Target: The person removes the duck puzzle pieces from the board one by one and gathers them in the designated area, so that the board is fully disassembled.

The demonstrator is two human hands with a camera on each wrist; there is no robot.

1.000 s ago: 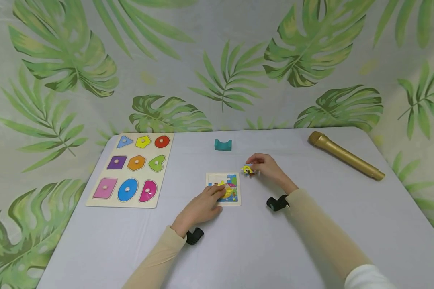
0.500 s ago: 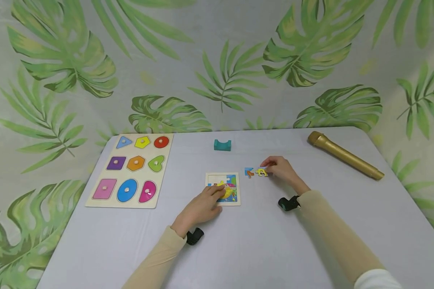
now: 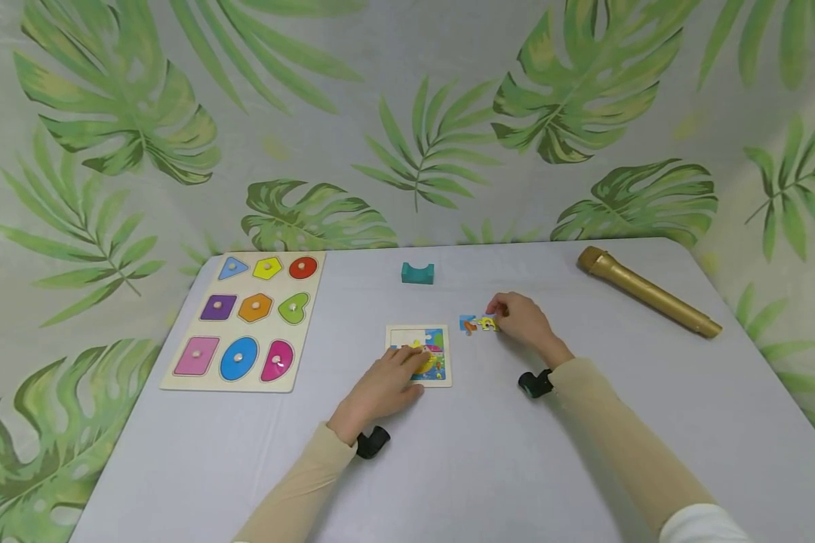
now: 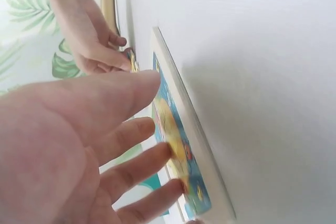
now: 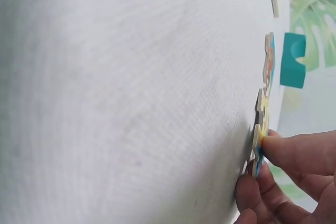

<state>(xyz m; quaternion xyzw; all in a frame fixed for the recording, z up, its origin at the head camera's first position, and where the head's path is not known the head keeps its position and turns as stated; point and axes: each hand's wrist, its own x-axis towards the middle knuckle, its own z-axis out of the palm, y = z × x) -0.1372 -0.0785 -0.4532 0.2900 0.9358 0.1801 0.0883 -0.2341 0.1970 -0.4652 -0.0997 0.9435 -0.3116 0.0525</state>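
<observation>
My left hand (image 3: 383,381) rests with loosely extended fingers on the small framed jigsaw puzzle (image 3: 438,362), touching its yellow part. The left wrist view shows its fingertips against the picture. To the right of the frame lies a blue-and-orange jigsaw piece (image 3: 468,324). A yellow jigsaw piece (image 5: 261,103) lies beside it. My right hand (image 3: 523,320) pinches a yellow-and-blue jigsaw piece (image 5: 257,148) between thumb and fingers, its edge close against the yellow one. Part of the held piece is hidden behind the thumb.
A shape-knob board (image 3: 265,347) lies at the left of the white table (image 3: 462,467). Behind the puzzle stands a teal block with a curved notch (image 3: 417,274). A gold microphone (image 3: 652,292) lies at the far right.
My right hand has moved right from beside the frame, uncovering the blue-and-orange piece, then slightly back left. My left hand has slid a little rightward on the puzzle.
</observation>
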